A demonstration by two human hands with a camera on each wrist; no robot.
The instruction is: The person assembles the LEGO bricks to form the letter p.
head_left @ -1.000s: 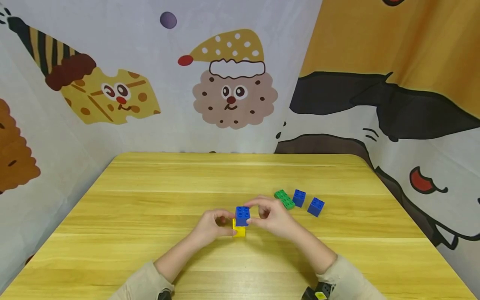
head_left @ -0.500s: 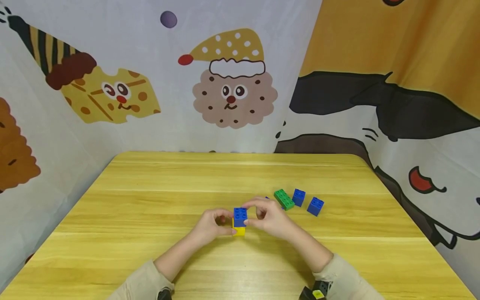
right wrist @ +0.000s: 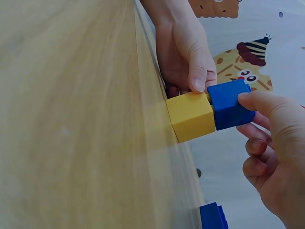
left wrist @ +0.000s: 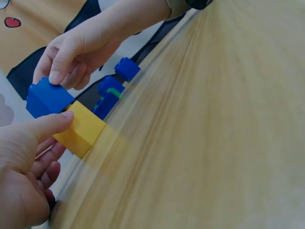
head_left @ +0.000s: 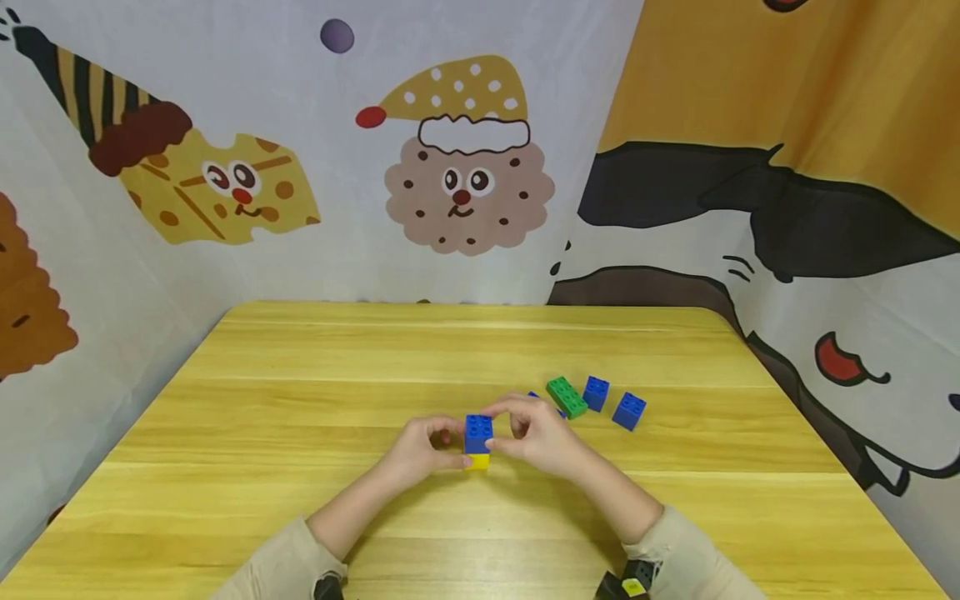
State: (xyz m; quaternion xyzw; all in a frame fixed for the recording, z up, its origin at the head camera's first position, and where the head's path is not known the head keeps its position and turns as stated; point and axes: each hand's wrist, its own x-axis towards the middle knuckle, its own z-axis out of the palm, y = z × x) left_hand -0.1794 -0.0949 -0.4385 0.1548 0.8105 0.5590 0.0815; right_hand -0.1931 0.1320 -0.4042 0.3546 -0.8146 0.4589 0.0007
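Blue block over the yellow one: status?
Left hand pinches yellow block. Right hand grips blue block above, gap showing, not fully seated. No obstruction visible.

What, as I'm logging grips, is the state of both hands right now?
Left hand: holding the yellow building brick.
Right hand: holding the blue four-stud building brick above the yellow one.

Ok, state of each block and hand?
Left hand: pinching yellow block
Right hand: pinching upper blue block
Yellow block: held, underneath
Upper blue block: gap showing, not fully seated
Green block: unstacked, studs up
Second rightmost blue block: unstacked, studs up
Rightmost blue block: unstacked, studs up
Remaining blue block: partly hidden
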